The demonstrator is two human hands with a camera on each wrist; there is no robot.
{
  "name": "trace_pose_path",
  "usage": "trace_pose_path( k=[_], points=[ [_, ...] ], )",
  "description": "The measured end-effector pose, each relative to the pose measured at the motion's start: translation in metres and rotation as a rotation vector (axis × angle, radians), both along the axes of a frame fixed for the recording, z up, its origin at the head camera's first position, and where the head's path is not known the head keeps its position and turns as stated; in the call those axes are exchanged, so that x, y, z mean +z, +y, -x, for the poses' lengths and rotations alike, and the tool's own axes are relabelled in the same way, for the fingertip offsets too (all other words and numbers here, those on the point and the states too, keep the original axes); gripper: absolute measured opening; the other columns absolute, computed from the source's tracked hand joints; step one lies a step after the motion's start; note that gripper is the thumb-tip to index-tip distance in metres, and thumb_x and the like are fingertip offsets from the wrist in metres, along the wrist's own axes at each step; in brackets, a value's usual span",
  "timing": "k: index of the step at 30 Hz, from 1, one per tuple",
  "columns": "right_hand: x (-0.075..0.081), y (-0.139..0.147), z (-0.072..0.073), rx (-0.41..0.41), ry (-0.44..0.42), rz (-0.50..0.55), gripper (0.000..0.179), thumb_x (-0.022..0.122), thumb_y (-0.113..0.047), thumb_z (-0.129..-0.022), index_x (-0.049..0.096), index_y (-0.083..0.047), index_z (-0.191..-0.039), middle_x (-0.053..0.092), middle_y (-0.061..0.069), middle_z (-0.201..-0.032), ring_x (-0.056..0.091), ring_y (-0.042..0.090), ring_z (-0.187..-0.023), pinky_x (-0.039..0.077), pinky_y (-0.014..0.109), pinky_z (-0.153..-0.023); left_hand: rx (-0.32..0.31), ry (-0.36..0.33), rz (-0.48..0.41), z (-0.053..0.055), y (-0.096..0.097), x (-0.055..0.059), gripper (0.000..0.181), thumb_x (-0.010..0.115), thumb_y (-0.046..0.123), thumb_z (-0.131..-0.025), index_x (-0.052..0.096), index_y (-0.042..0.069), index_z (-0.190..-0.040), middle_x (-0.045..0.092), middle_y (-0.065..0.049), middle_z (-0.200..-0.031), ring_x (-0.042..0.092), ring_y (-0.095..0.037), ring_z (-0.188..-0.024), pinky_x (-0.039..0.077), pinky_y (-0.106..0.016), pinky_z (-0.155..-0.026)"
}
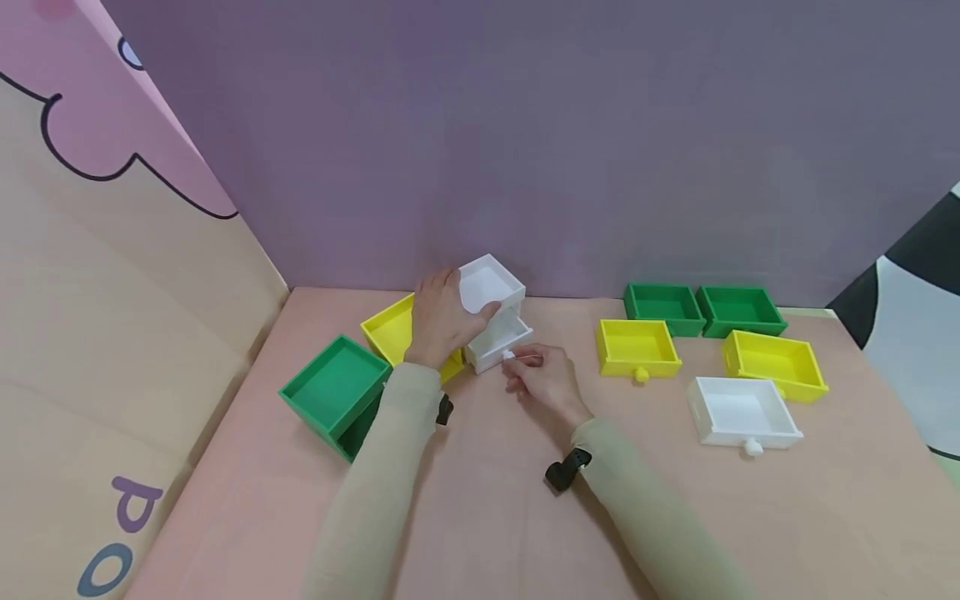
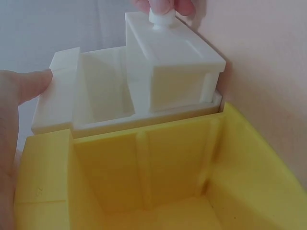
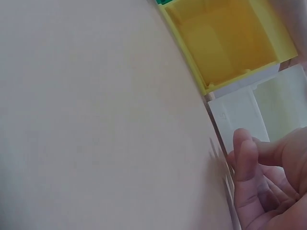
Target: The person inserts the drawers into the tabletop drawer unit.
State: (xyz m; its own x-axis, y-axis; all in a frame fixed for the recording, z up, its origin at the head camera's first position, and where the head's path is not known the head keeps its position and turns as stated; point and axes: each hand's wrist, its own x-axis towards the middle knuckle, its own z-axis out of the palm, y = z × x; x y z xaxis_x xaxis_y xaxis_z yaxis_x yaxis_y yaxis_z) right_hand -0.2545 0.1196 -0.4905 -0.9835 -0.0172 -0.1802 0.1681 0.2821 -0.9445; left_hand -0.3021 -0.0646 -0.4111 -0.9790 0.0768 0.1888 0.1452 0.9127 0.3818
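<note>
A white drawer case [image 1: 491, 283] stands near the wall, with a white drawer [image 1: 498, 346] sticking partway out of its lower bay. My left hand [image 1: 441, 321] grips the case at its top front, thumb along the front edge; in the left wrist view that thumb touches the top of the case, and the other fingers are mostly hidden. Between thumb and fingers, my right hand [image 1: 543, 379] pinches the drawer's white knob [image 2: 162, 18]. Pressed close to the white case is a yellow drawer case [image 2: 144, 177], partly covered by my left hand in the head view.
A green drawer case [image 1: 337, 383] sits at the left beside my left forearm. On the right lie loose drawers: two green [image 1: 738, 310], two yellow [image 1: 637, 346] and one white [image 1: 742, 408]. A purple-grey wall [image 1: 570, 150] rises behind the pink tabletop [image 1: 495, 517].
</note>
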Motion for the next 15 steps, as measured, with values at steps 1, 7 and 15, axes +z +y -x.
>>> trace_pose_path(
  k=[1, 7, 15],
  points=[
    [-0.0005, -0.0005, -0.0001, -0.001, -0.003, 0.001, 0.029, 0.074, -0.018, -0.102, 0.072, -0.004, -0.126, 0.08, 0.017, -0.106, 0.074, 0.015, -0.068, 0.061, 0.025, -0.06, 0.0, 0.003, -0.002, -0.0004, -0.0001, -0.0008, 0.087, 0.06, 0.064, -0.095, 0.046, 0.007, -0.159, 0.051, -0.011, -0.161, 0.045, -0.031, -0.149, 0.029, -0.05, -0.132],
    [0.0015, -0.0028, -0.0002, -0.005, 0.003, -0.002, 0.029, 0.073, -0.02, -0.103, 0.071, -0.005, -0.127, 0.079, 0.017, -0.108, 0.075, 0.017, -0.071, 0.061, 0.025, -0.063, -0.002, 0.009, -0.005, 0.0004, -0.0002, -0.003, 0.088, 0.059, 0.065, -0.095, 0.045, 0.007, -0.159, 0.051, -0.012, -0.161, 0.046, -0.031, -0.148, 0.032, -0.05, -0.131],
    [-0.0005, -0.0061, 0.0063, -0.025, -0.016, 0.02, 0.029, 0.073, -0.02, -0.103, 0.07, -0.005, -0.128, 0.08, 0.018, -0.108, 0.074, 0.015, -0.068, 0.06, 0.025, -0.06, -0.002, 0.009, -0.018, -0.0002, 0.0001, -0.0031, 0.088, 0.06, 0.064, -0.095, 0.046, 0.005, -0.158, 0.051, -0.013, -0.16, 0.045, -0.032, -0.148, 0.032, -0.05, -0.13]
  ],
)
